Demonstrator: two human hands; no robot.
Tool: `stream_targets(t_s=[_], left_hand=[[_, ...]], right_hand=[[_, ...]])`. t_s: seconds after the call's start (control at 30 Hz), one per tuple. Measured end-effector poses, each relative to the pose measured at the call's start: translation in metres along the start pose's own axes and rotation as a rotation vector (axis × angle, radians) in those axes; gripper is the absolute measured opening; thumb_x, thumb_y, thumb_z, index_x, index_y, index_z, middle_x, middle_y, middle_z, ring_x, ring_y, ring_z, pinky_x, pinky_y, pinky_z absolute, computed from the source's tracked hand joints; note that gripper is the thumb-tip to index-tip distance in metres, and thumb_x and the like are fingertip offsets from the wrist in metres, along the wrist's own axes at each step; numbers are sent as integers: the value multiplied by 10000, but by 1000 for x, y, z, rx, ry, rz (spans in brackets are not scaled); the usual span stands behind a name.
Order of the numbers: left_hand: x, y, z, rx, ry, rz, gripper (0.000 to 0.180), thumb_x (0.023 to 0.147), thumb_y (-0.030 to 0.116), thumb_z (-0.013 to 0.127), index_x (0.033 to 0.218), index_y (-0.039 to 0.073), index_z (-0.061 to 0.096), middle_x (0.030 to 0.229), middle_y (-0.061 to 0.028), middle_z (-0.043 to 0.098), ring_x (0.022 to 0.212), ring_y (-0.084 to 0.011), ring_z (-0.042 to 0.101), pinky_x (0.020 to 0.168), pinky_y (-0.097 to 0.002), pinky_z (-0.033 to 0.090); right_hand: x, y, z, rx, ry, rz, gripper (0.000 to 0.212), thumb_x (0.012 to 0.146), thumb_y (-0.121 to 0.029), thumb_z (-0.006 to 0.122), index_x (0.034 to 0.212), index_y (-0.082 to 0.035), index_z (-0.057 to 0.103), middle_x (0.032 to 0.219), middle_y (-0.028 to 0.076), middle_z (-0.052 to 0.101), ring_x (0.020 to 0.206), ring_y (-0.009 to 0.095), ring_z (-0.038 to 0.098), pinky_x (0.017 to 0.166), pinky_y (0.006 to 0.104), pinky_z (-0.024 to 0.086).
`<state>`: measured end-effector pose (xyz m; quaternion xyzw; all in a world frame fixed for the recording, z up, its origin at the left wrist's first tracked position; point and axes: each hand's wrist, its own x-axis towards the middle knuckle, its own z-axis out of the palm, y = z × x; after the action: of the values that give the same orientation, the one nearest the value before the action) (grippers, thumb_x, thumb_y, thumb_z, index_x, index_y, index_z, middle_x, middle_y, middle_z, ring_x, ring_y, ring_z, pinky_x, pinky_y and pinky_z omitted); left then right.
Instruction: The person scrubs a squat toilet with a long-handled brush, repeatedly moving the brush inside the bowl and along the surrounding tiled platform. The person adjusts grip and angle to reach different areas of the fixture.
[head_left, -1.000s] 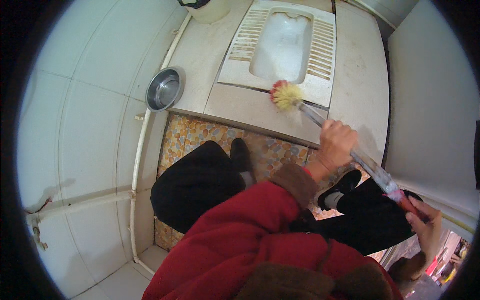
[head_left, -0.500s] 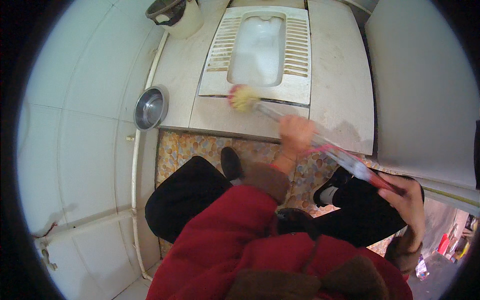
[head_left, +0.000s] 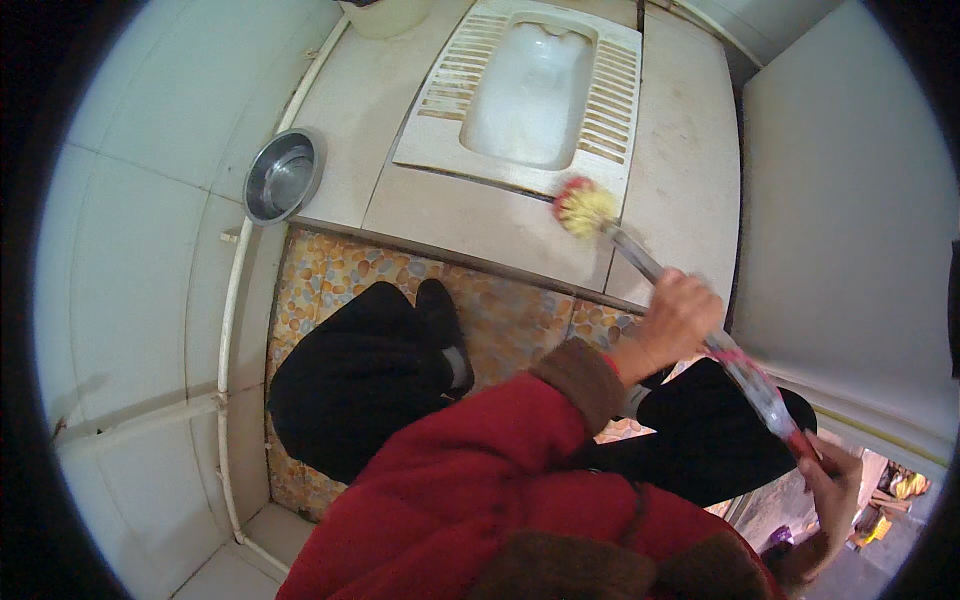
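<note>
Because the brush [head_left: 635,252] is long, its hold is shared: the left hand [head_left: 682,312] closes around the shaft partway along, seemingly to steer the bristles, while the right hand [head_left: 832,480] grasps the red end, probably for leverage. Its yellow-and-red head [head_left: 585,208] is over the raised platform [head_left: 480,222], at the near right corner of the squat toilet [head_left: 445,147]; whether the bristles touch the surface cannot be told. By the platform's near left corner, a metal basin [head_left: 283,175] sits beside the white pipe [head_left: 232,310], apparently out of the brush's way. Toward the platform's far left, a pale bin [head_left: 385,16], partly out of view, likewise stands well apart from the brush.
</note>
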<state>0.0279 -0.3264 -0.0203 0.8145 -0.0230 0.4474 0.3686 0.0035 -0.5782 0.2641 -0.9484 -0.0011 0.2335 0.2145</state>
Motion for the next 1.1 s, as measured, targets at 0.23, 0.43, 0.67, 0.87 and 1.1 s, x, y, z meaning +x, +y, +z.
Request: stream_targets(t_s=[0.23, 0.43, 0.67, 0.87, 1.1], left_hand=[[3, -85, -78, 178, 48, 27, 382, 770, 548, 704, 699, 191, 588, 702, -22, 565, 728, -265, 571, 762, -438, 382], [0, -31, -34, 136, -25, 41, 416, 780, 518, 711, 687, 141, 561, 697, -64, 552, 750, -270, 576, 743, -441, 387], [5, -23, -18, 69, -29, 29, 214, 719, 284, 731, 718, 141, 572, 711, -48, 571, 769, -280, 585, 762, -449, 407], [15, -87, -92, 197, 13, 91, 133, 706, 196, 677, 664, 146, 561, 673, -45, 546, 723, -277, 560, 745, -421, 388], [36, -94, -99, 216, 71, 61, 155, 696, 192, 702, 686, 144, 555, 697, -42, 526, 756, -263, 544, 761, -415, 393]], right_hand=[[51, -53, 73, 64, -118, -482, 407, 807, -99, 825, 1181, 17, 712, 973, 99, 757, 852, 121, 633, 802, 272, 504], [21, -23, 28, -16, -86, -228, 410, 807, -45, 790, 1207, 1, 715, 1030, 111, 753, 869, 129, 647, 802, 277, 517], [6, -25, 24, 43, -81, -135, 419, 810, -69, 789, 1210, 22, 703, 971, 129, 758, 854, 141, 674, 789, 272, 523], [54, -48, 101, 144, -118, -467, 370, 815, -73, 797, 1167, 8, 716, 1020, 151, 763, 894, 150, 698, 822, 301, 538], [58, -59, 92, 204, -84, -497, 366, 819, -60, 794, 1175, -8, 722, 1033, 142, 766, 887, 136, 687, 815, 288, 533]])
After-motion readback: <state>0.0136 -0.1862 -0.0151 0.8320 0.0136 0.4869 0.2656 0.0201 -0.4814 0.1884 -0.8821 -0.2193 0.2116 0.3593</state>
